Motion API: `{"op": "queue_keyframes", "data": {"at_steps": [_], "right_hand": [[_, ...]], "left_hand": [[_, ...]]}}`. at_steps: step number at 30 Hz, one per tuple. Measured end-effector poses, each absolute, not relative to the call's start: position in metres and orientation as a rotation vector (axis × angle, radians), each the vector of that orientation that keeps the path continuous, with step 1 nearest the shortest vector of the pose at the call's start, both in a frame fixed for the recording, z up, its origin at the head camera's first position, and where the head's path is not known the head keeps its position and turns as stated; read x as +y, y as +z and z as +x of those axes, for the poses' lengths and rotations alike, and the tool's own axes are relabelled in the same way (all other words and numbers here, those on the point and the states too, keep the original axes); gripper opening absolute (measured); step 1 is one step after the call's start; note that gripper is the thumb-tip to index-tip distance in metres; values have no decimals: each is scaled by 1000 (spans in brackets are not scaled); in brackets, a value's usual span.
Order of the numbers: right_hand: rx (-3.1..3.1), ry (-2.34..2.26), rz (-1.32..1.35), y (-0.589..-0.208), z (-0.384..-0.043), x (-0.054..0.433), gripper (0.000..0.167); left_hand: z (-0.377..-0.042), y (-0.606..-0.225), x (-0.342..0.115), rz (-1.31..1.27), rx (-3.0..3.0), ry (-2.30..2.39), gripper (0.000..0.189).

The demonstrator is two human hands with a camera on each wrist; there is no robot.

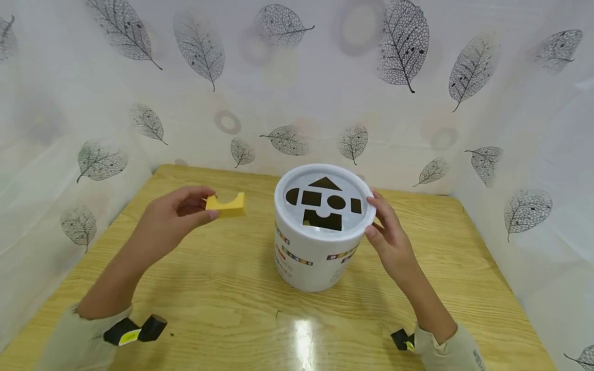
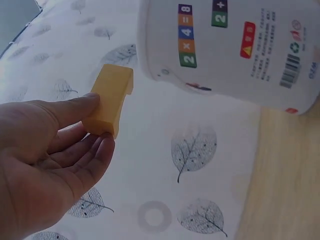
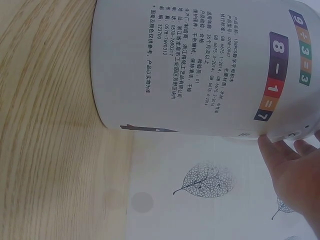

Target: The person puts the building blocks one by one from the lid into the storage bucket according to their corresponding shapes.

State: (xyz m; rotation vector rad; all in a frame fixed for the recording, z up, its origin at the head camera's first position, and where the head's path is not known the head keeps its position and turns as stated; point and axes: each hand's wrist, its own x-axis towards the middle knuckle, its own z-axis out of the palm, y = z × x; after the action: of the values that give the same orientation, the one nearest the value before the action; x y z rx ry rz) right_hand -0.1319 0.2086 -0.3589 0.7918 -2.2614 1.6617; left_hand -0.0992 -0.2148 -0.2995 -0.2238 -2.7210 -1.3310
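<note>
My left hand (image 1: pixel 169 216) pinches a yellow arch block (image 1: pixel 228 206) between thumb and fingers, above the table and left of the bucket. The block's curved notch faces up in the head view. A white shape-sorter bucket (image 1: pixel 301 257) stands upright on the table. Its lid (image 1: pixel 297 219) has several cut-out holes, among them a triangle, a circle and a notched arch hole (image 1: pixel 322 222) on the near side. Something yellowish shows through that arch hole. My right hand (image 1: pixel 392 242) holds the bucket's right rim, fingertips on the lid edge and thumb lower on the near side.
The wooden table (image 1: pixel 223 309) reaches back to a pale leaf-print cloth (image 1: pixel 306 93) that hangs behind and along both sides. Black devices (image 1: pixel 134 331) are strapped at both wrists. In the right wrist view, printed sums and text cover the bucket's wall.
</note>
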Motion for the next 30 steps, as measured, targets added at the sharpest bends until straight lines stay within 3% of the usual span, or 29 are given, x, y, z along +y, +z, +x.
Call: {"op": "queue_keyframes", "data": {"at_steps": [12, 30], "right_hand": [[-2255, 1679, 793, -359, -132, 210, 52], [-2266, 1678, 787, -357, -132, 209, 53]], "left_hand": [[-115, -273, -162, -478, -2608, -1432, 41], [-140, -273, -101, -799, -2556, -1556, 43]]}}
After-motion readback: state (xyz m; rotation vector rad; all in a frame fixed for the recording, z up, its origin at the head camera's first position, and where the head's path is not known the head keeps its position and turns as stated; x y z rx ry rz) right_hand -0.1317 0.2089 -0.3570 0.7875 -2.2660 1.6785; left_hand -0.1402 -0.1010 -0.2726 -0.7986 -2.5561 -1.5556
